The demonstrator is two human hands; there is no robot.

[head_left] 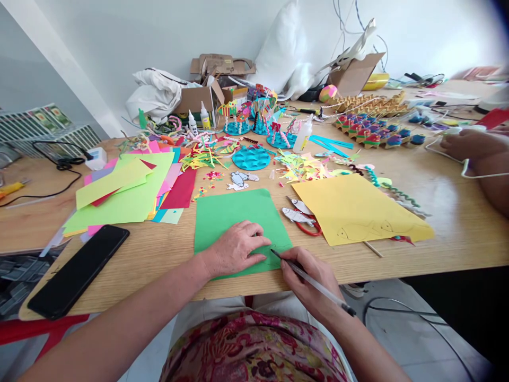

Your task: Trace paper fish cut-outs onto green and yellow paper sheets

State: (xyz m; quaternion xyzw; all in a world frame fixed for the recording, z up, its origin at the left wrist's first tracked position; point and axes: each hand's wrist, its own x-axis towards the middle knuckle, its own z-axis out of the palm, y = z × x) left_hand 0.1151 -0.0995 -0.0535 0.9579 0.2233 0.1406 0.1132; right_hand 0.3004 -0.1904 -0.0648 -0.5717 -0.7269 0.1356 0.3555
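Note:
A sheet of green paper (226, 223) lies in front of me at the table's edge. My left hand (238, 246) rests flat on it, fingers spread toward the right. In my right hand (310, 276) is a pen (314, 283) with a clear barrel, its tip on the paper's right part beside faint drawn lines. Just right of the green sheet are fish cutouts (296, 216) and red-handled scissors (310, 229), partly under a yellow sheet (358, 204) with fish outlines drawn on it. More grey-white cutouts (240, 179) lie beyond the green paper.
To the left are stacked coloured papers (119, 196) and a black phone (79, 270). Farther back stand glue bottles (304, 133), blue decorated crafts (260, 124), paper scraps (298, 165) and painted egg cartons (369, 130). Another person's hand (461, 144) is at the far right.

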